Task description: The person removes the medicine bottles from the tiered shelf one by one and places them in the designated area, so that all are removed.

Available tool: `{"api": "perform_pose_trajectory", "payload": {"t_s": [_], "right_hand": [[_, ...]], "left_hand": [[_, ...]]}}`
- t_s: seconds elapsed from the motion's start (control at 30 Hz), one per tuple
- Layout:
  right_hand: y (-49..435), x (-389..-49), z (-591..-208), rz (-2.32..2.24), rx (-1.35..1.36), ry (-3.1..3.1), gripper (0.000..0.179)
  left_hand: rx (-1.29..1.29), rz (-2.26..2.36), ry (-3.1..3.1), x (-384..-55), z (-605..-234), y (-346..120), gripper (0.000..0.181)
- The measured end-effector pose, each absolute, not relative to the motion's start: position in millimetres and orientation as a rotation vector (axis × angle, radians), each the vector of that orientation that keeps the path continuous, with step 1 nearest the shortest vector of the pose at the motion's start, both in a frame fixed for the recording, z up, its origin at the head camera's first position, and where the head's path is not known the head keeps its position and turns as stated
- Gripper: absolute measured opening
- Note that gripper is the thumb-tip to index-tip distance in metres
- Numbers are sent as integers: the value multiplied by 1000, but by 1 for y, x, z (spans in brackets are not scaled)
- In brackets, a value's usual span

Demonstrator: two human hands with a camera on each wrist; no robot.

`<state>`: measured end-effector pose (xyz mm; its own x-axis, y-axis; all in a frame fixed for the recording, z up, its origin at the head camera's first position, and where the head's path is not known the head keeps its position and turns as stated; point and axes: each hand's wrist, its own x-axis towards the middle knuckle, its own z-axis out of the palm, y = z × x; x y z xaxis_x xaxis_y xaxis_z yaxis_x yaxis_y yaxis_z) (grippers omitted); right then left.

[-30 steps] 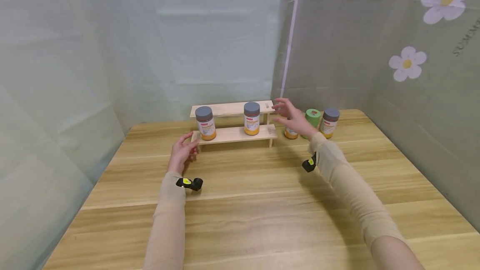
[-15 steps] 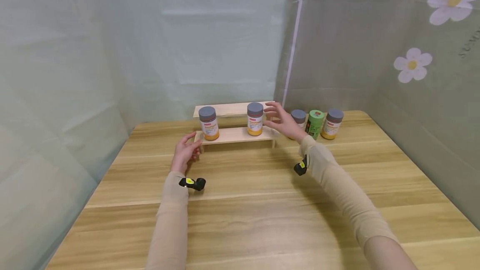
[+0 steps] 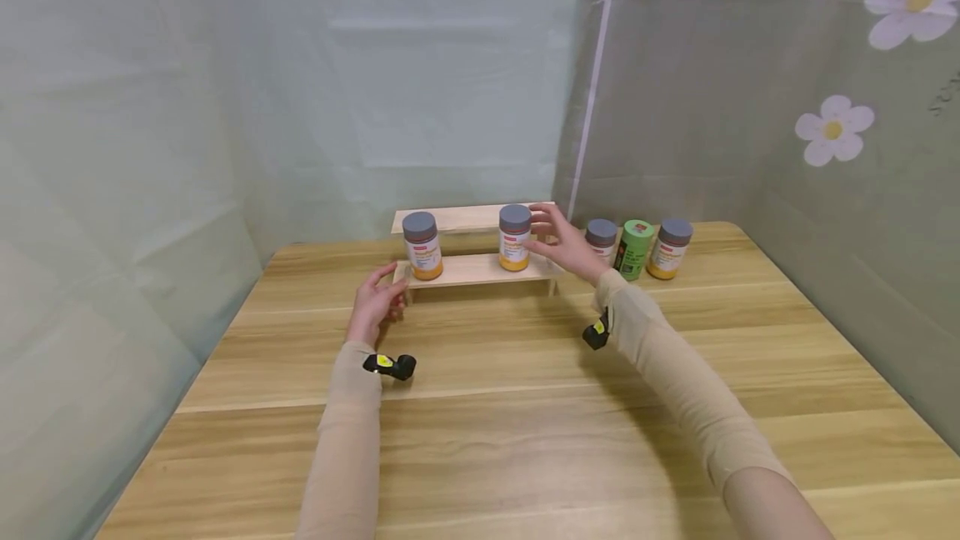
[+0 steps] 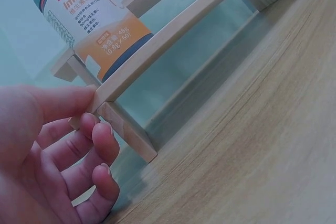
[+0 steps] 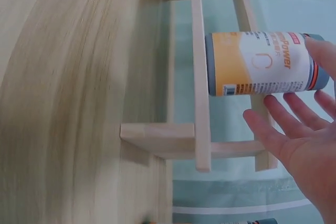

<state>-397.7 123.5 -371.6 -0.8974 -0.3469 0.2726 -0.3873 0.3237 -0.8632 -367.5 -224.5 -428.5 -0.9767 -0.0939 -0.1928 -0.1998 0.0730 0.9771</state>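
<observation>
A two-tier wooden shelf (image 3: 472,272) stands at the back of the table. My left hand (image 3: 372,302) pinches the left end of its lower board (image 4: 173,30), thumb side above and fingertips below. Two grey-capped supplement jars with white-and-orange labels stand upright on that board. The left jar (image 3: 423,247) is near my left hand. My right hand (image 3: 562,242) is at the right-hand jar (image 3: 513,237). Its thumb overlaps the label near the cap in the right wrist view, and the other fingertips (image 5: 269,100), spread and fairly straight, are right at the jar's side.
To the right of the shelf, a grey-capped jar (image 3: 600,232), a green canister (image 3: 634,249) and another grey-capped jar (image 3: 670,250) stand in a row on the wooden table (image 3: 480,407). A pale curtain (image 3: 450,65) hangs close behind the shelf.
My right hand has moved left to the right-hand jar, and its thumb has come over the label. My left hand stays at the shelf end. The view has shifted slightly.
</observation>
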Motion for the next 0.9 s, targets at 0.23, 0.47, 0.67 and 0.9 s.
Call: {"api": "perform_pose_trajectory", "payload": {"t_s": [0.23, 0.47, 0.67, 0.9], "right_hand": [[114, -401, -377, 1712, 654, -2496, 69], [105, -403, -381, 1733, 634, -2438, 75], [96, -404, -384, 1755, 637, -2380, 81], [91, -402, -385, 1729, 580, -2378, 77]], "left_hand": [[-317, 2054, 2230, -362, -419, -221, 58], [-277, 2083, 2258, -370, -432, -224, 58], [-285, 2074, 2297, -372, -435, -224, 56], [-294, 2078, 2261, -372, -434, -224, 57]]}}
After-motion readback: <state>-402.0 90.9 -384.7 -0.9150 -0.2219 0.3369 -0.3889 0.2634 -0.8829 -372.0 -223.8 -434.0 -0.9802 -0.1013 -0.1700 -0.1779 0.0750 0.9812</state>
